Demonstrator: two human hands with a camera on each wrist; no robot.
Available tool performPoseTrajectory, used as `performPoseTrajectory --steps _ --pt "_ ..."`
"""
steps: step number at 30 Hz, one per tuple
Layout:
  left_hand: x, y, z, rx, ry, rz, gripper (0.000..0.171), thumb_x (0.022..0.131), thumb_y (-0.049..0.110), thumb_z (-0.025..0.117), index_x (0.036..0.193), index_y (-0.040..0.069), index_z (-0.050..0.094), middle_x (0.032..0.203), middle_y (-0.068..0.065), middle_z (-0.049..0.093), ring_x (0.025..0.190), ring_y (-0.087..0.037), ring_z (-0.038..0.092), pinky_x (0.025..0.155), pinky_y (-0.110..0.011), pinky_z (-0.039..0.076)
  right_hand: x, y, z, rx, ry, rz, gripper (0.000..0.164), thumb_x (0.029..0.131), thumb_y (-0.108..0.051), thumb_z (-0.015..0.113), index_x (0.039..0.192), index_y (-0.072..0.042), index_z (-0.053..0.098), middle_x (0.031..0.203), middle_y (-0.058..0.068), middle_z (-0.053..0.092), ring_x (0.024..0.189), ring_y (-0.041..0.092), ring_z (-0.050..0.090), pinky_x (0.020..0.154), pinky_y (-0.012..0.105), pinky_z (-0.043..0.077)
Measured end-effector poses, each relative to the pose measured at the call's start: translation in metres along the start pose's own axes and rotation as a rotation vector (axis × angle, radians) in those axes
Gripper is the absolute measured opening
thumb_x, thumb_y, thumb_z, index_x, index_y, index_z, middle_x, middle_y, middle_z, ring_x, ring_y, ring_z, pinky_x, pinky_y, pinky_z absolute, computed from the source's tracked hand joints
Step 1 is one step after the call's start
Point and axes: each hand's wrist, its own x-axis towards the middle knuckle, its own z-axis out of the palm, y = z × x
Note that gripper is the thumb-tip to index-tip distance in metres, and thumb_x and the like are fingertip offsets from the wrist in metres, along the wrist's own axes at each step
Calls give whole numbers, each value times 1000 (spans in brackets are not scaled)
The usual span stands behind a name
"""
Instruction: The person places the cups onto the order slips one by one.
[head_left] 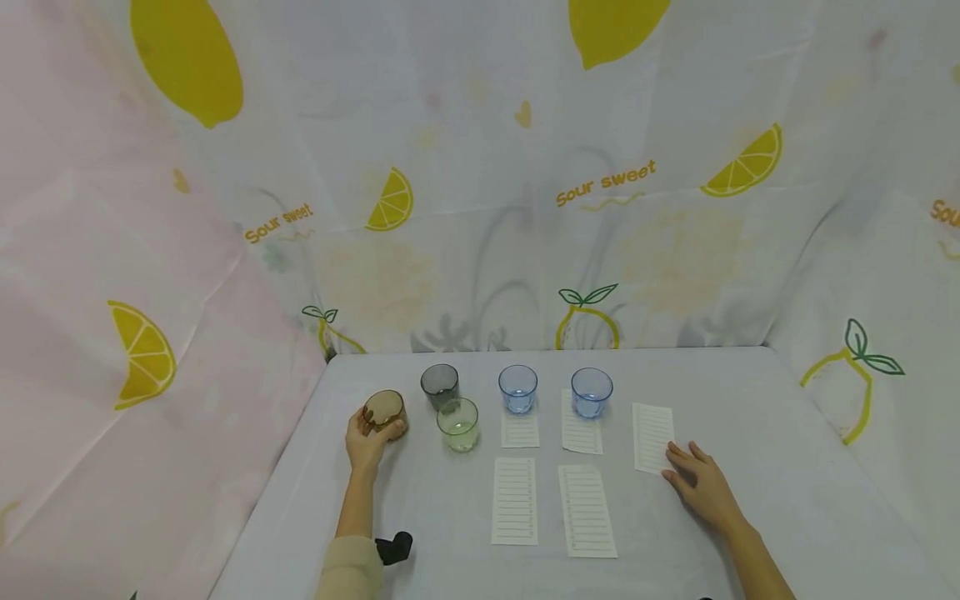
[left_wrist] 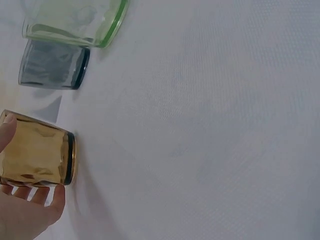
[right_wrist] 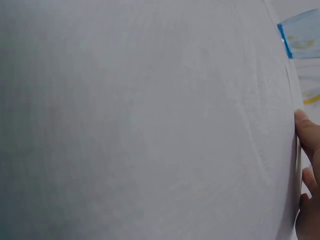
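At the table's left side my left hand (head_left: 365, 450) grips an amber glass (head_left: 387, 412), thumb on one side and fingers on the other. In the left wrist view this amber glass (left_wrist: 37, 150) shows its dark base rim beside the white cloth. A grey glass (head_left: 440, 387) and a green glass (head_left: 459, 427) stand upright just to its right. On the other side, my right hand (head_left: 705, 493) rests at the lower right edge of a lined paper slip (head_left: 652, 435), fingers relaxed. Only the thumb and part of the fingers (right_wrist: 309, 132) show in the right wrist view.
Two blue glasses stand at the back, one (head_left: 518, 390) over a lined slip (head_left: 520, 433), the other (head_left: 592, 393) over another slip (head_left: 582, 437). Two more slips, left (head_left: 514, 502) and right (head_left: 587, 512), lie nearer. A lemon-print curtain (head_left: 465, 275) bounds the white table (head_left: 450, 575).
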Motion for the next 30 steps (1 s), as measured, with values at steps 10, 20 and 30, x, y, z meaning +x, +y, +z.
performPoseTrajectory --steps 10,20,30 --pt "-5 12 -9 -9 5 47 82 78 5 75 141 -10 25 141 -29 36 132 -40 34 110 -43 31 1 4 -2 11 -54 75 39 80 -8 70 113 12 60 125 26 53 121 59 33 94 71 28" --pt "-10 39 -16 -8 -32 65 82 78 5 75 142 -8 26 138 -26 42 130 -38 37 108 -45 34 6 3 -4 -10 -50 30 39 77 -8 74 107 13 62 119 27 56 116 59 39 91 70 33" --pt "-15 61 -16 14 -144 74 77 79 1 73 142 -3 29 137 -20 44 127 -29 41 104 -33 39 7 3 -6 -52 -94 16 38 79 -9 72 108 14 61 121 27 55 116 57 41 92 68 34"
